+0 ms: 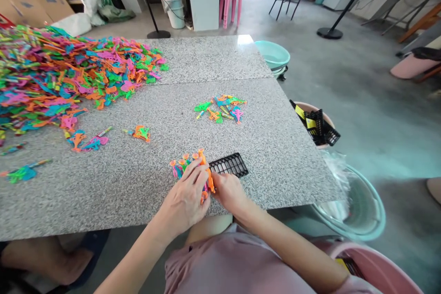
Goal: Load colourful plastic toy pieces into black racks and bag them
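Near the table's front edge, my left hand [186, 193] is closed around a row of small plastic toys [176, 170] in pink, blue, green and orange, with pale round suction-cup tips pointing away from me. An orange toy [211, 184] stands at the right end of the row, between my two hands. My right hand [228, 189] is curled up against it, fingers closed; what they grip is hidden. Just beyond my right hand, a black plastic grid tray [236, 163] lies on the table, its left end partly covered.
A large heap of colourful toys [76, 69] covers the speckled table's [275, 165] far left. A smaller pile [220, 109] and loose toy clusters [140, 132] lie nearer. Beyond the right edge stand a tub of black baskets [319, 124] and a green basket [374, 211].
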Demonstrator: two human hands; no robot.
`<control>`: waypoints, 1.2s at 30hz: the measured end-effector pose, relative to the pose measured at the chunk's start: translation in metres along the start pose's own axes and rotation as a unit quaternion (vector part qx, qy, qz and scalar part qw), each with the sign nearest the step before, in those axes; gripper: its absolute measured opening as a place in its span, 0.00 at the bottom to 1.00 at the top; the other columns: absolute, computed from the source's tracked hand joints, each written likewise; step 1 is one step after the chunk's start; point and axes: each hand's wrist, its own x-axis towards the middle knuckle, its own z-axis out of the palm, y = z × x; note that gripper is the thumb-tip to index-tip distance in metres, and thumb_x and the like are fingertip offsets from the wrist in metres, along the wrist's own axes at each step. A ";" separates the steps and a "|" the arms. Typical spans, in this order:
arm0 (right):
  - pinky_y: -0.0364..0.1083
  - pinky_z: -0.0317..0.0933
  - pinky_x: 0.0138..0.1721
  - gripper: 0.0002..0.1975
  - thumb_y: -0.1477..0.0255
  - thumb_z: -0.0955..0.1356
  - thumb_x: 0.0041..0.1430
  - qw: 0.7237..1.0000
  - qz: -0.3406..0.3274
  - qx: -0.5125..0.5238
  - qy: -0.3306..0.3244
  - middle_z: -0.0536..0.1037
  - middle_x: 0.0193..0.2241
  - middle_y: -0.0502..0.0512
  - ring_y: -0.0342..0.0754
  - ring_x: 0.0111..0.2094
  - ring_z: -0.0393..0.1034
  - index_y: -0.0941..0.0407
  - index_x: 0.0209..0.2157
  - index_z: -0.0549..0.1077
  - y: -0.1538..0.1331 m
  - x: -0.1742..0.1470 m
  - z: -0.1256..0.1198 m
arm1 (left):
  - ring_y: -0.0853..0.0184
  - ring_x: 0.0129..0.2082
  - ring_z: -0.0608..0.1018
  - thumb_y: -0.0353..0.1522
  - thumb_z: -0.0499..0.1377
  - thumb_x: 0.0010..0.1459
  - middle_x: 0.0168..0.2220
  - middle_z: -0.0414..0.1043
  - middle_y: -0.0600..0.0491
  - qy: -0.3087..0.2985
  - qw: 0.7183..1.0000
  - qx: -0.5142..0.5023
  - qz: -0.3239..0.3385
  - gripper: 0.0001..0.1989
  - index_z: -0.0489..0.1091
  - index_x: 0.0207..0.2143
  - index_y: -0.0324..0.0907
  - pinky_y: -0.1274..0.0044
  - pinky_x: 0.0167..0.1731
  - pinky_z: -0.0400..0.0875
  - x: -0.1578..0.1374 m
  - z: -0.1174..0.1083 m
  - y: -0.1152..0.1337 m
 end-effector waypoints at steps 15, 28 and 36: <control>0.50 0.63 0.47 0.19 0.83 0.57 0.65 0.976 0.107 -0.147 0.123 0.71 0.54 0.72 0.55 0.51 0.68 0.63 0.54 0.70 0.081 0.111 -0.084 | 0.52 0.63 0.66 0.29 0.55 0.64 0.57 0.70 0.45 0.019 0.993 0.108 0.045 0.11 0.72 0.47 0.40 0.63 0.56 0.73 -0.001 0.005 -0.008; 0.45 0.64 0.43 0.12 0.81 0.60 0.66 0.908 -0.237 -0.345 -0.012 0.77 0.43 0.62 0.48 0.44 0.72 0.60 0.42 0.74 0.141 0.183 -0.134 | 0.55 0.61 0.70 0.32 0.53 0.66 0.58 0.69 0.45 0.028 0.988 0.135 0.067 0.14 0.71 0.51 0.42 0.66 0.51 0.77 -0.002 0.000 -0.008; 0.43 0.63 0.36 0.11 0.77 0.65 0.60 0.981 -0.122 -0.033 0.149 0.78 0.35 0.56 0.45 0.32 0.72 0.60 0.45 0.71 0.142 0.113 -0.088 | 0.54 0.66 0.62 0.29 0.51 0.67 0.59 0.68 0.43 -0.010 0.994 0.100 0.042 0.14 0.70 0.52 0.39 0.61 0.59 0.69 -0.001 -0.006 -0.001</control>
